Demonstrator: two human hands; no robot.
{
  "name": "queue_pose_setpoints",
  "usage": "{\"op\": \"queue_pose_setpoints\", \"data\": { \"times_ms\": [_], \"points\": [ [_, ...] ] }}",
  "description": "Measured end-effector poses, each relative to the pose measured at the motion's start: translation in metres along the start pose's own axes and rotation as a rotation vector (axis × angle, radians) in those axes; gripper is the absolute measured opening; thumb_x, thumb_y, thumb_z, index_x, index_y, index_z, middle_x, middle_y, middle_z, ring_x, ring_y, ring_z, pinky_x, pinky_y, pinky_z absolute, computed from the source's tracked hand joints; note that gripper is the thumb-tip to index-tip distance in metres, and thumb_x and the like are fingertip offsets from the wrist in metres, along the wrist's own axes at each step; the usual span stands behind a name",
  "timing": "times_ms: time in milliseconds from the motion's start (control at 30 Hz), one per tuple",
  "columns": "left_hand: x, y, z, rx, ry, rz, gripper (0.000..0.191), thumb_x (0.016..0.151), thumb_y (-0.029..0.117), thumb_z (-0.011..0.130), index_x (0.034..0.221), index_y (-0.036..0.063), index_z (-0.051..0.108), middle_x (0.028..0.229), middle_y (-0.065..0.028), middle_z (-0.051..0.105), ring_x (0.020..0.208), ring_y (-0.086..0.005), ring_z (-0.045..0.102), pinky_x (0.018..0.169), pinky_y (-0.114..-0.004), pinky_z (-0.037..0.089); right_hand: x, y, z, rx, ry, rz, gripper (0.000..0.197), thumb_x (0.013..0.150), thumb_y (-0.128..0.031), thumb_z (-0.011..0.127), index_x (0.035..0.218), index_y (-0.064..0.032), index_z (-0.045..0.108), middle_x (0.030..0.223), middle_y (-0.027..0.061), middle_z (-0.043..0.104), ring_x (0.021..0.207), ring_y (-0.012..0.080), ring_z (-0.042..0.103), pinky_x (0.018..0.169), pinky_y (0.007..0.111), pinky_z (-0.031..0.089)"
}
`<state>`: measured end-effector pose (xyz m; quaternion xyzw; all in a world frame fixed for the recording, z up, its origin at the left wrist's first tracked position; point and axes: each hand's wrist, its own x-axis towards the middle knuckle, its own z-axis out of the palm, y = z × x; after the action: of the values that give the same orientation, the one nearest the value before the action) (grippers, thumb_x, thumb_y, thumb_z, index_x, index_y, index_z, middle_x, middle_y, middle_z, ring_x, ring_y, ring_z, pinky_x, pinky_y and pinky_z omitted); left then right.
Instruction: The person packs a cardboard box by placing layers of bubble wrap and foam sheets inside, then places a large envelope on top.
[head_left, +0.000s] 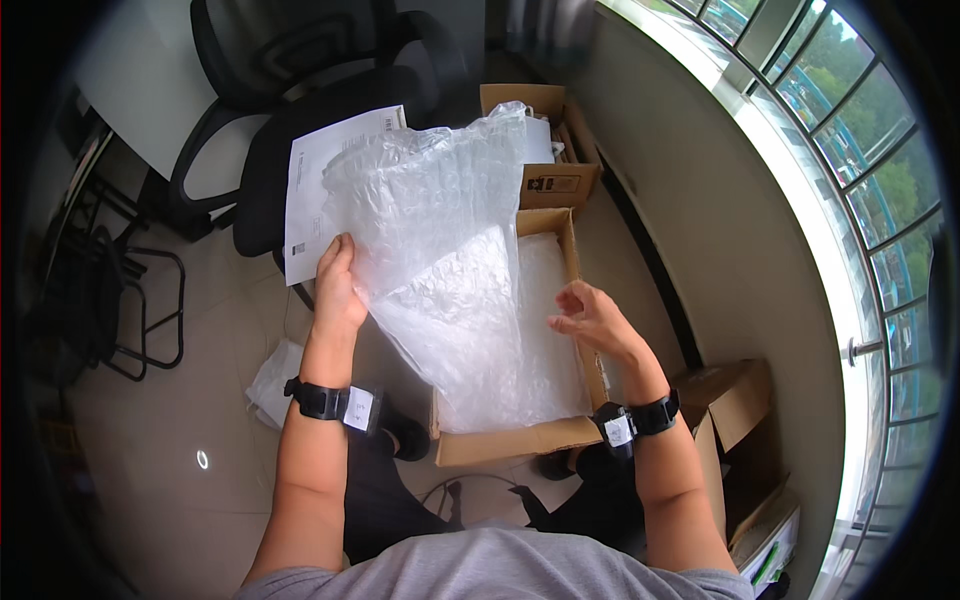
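Note:
A large sheet of clear bubble wrap (442, 240) rises from an open cardboard box (525, 442) in front of me. My left hand (339, 281) grips the sheet by its left edge. More clear plastic wrap (551, 322) lies flat inside the box along its right side. Over the box's right wall hovers my right hand (589, 315), fingers curled with a gap between thumb and fingertips; nothing shows in it. Whatever lies under the plastic is hidden.
A black office chair (259, 225) stands at the left back, a printed paper sheet (307, 225) at its seat. Behind the box is a second cardboard box (555, 187) with things inside. Another open carton (739, 405) sits by the window wall. Crumpled plastic (276, 382) lies on the floor.

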<state>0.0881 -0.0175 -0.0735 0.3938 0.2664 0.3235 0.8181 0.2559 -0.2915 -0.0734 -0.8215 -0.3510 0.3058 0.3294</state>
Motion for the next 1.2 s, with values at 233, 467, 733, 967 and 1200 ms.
{"op": "queue_pose_setpoints", "data": {
  "times_ms": [233,467,733,967,1200],
  "points": [
    [-0.001,-0.003,0.000,-0.019,-0.149,-0.126,0.028,0.089,0.015,0.037,0.112,-0.0004,0.044,0.105,-0.0085,0.053,0.093,-0.0163,0.053,0.081,-0.029,0.044,0.023,0.023,0.006,0.329,0.088,0.069,0.066,0.072,-0.019,0.066,0.124,-0.0005,0.030,0.117,0.0200,0.042,0.103,0.0283,0.047,0.085,0.036,0.041],
    [-0.009,-0.001,0.006,-0.099,-0.273,-0.403,0.028,0.088,0.016,0.039,0.110,0.0001,0.046,0.101,-0.0082,0.056,0.087,-0.0162,0.056,0.077,-0.030,0.048,0.033,0.023,0.014,0.525,0.205,0.015,0.074,0.070,-0.016,0.066,0.128,0.0004,0.024,0.124,0.0222,0.036,0.118,0.0312,0.032,0.094,0.039,0.032],
    [-0.004,-0.011,0.002,-0.125,-0.241,-0.489,0.027,0.088,0.017,0.041,0.107,-0.0011,0.048,0.097,-0.0083,0.057,0.085,-0.0156,0.057,0.076,-0.030,0.048,0.041,0.033,0.021,0.687,-0.040,0.037,0.032,0.080,-0.015,0.056,0.104,0.0049,0.050,0.095,0.0087,0.057,0.090,0.0159,0.052,0.082,0.028,0.039],
    [-0.002,-0.014,-0.011,0.135,-0.073,-0.194,0.020,0.087,0.017,0.043,0.101,0.0038,0.048,0.096,-0.0070,0.055,0.088,-0.0152,0.053,0.078,-0.028,0.042,0.044,0.079,0.049,0.529,0.320,0.261,0.016,0.080,-0.012,0.050,0.071,0.0009,0.050,0.064,0.0081,0.053,0.061,0.0146,0.050,0.055,0.029,0.039],
    [-0.011,-0.003,0.006,0.162,0.014,-0.158,0.022,0.086,0.017,0.044,0.106,0.0061,0.046,0.098,-0.0081,0.053,0.092,-0.0171,0.050,0.080,-0.033,0.038,0.044,0.111,0.079,-0.020,0.607,0.239,0.015,0.080,-0.012,0.044,0.077,0.0024,0.044,0.073,0.0255,0.052,0.073,0.0408,0.050,0.066,0.044,0.038]
  ]
}}
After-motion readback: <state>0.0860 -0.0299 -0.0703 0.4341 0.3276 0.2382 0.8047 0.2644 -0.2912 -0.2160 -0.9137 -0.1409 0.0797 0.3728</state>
